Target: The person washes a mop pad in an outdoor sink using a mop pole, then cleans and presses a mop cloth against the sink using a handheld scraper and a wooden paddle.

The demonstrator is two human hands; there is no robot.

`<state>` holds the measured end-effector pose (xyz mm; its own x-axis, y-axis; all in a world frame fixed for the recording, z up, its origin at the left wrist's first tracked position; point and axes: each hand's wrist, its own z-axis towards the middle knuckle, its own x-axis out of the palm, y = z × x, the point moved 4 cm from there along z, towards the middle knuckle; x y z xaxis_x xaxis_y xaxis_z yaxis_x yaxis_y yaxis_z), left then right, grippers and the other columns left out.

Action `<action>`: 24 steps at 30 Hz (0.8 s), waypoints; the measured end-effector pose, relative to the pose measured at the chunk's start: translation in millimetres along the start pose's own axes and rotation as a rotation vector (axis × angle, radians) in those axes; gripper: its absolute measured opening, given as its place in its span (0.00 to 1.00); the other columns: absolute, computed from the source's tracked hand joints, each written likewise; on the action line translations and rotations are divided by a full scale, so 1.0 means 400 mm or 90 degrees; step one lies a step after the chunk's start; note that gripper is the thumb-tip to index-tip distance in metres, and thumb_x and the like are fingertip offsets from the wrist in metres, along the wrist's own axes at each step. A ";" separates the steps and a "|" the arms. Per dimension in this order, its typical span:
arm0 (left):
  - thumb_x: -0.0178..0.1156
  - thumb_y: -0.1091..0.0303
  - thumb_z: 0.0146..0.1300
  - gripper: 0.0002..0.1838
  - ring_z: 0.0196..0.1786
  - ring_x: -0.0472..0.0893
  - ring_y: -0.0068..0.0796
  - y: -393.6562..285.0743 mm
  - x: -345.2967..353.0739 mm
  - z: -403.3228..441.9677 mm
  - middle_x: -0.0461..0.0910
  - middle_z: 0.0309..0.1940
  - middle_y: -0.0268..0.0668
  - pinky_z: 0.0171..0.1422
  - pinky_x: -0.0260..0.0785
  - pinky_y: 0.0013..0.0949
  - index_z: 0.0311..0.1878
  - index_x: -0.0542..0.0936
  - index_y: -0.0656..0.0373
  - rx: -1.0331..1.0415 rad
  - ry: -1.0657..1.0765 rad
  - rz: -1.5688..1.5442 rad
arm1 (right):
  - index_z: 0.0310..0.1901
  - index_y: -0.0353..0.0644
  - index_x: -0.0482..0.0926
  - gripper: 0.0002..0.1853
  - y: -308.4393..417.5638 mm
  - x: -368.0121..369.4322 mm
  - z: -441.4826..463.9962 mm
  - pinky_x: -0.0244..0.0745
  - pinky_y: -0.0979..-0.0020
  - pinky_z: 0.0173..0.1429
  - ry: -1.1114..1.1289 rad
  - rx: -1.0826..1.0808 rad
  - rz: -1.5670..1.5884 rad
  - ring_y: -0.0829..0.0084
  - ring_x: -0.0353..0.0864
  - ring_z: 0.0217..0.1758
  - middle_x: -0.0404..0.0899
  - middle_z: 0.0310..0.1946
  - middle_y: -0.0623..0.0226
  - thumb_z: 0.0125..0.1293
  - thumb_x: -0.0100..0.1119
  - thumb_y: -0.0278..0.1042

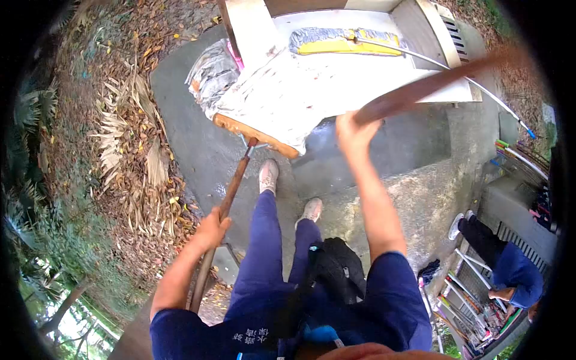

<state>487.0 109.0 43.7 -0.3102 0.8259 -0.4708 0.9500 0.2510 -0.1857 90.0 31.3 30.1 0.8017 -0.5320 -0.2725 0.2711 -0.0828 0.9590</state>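
Observation:
My left hand (210, 230) is wrapped round the wooden handle (233, 183) of a wide flat mop. Its wooden head (258, 135) lies at the near edge of a white slab, with pale, wet-looking cloth strands (270, 90) spread beyond it. My right hand (355, 133) is closed on a second brown pole (420, 90), which rises toward the upper right and blurs at its far end. Farther back on the white surface rests a grey and yellow mop (342, 42) with a thin metal pole. A greyish mop bundle (213, 75) hangs beside the slab at the left.
Wet grey concrete (198, 138) lies under my feet, bordered at the left by dry leaves (144, 120). At the lower right a person (519, 273) in dark blue bends beside many poles (468, 306). A drain grate (453, 36) is at the upper right.

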 end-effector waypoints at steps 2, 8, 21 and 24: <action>0.53 0.60 0.61 0.20 0.25 0.76 0.36 -0.014 -0.026 -0.013 0.75 0.25 0.43 0.32 0.70 0.39 0.49 0.66 0.64 -0.009 0.016 -0.035 | 0.42 0.35 0.75 0.17 -0.359 -0.026 -0.257 0.70 0.58 0.47 0.216 0.177 -0.372 0.46 0.76 0.43 0.77 0.32 0.44 0.48 0.53 0.29; 0.53 0.61 0.60 0.20 0.23 0.76 0.34 -0.048 -0.177 -0.120 0.75 0.23 0.45 0.29 0.70 0.38 0.49 0.66 0.66 0.080 0.033 -0.045 | 0.30 0.40 0.78 0.11 -0.233 -0.244 -0.400 0.73 0.60 0.35 0.282 0.343 -0.428 0.49 0.78 0.28 0.76 0.20 0.48 0.41 0.55 0.31; 0.51 0.68 0.63 0.10 0.13 0.63 0.18 -0.152 -0.409 -0.137 0.62 0.17 0.27 0.14 0.60 0.27 0.44 0.62 0.55 0.265 0.166 -0.246 | 0.27 0.36 0.79 0.10 0.328 -0.550 -0.657 0.74 0.61 0.38 -0.042 0.567 -0.488 0.52 0.80 0.32 0.76 0.25 0.44 0.41 0.55 0.31; 0.52 0.67 0.60 0.12 0.12 0.66 0.23 -0.057 -0.322 0.027 0.66 0.18 0.32 0.13 0.61 0.31 0.43 0.64 0.59 0.252 0.175 -0.192 | 0.27 0.35 0.78 0.11 0.357 -0.583 -0.692 0.74 0.61 0.38 -0.053 0.605 -0.518 0.52 0.80 0.32 0.76 0.24 0.43 0.41 0.55 0.30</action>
<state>504.8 -8.7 99.5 -0.4947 0.8615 -0.1142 0.7190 0.3318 -0.6107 89.4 376.9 209.1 0.5368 -0.0897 -0.8389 0.1529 -0.9675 0.2012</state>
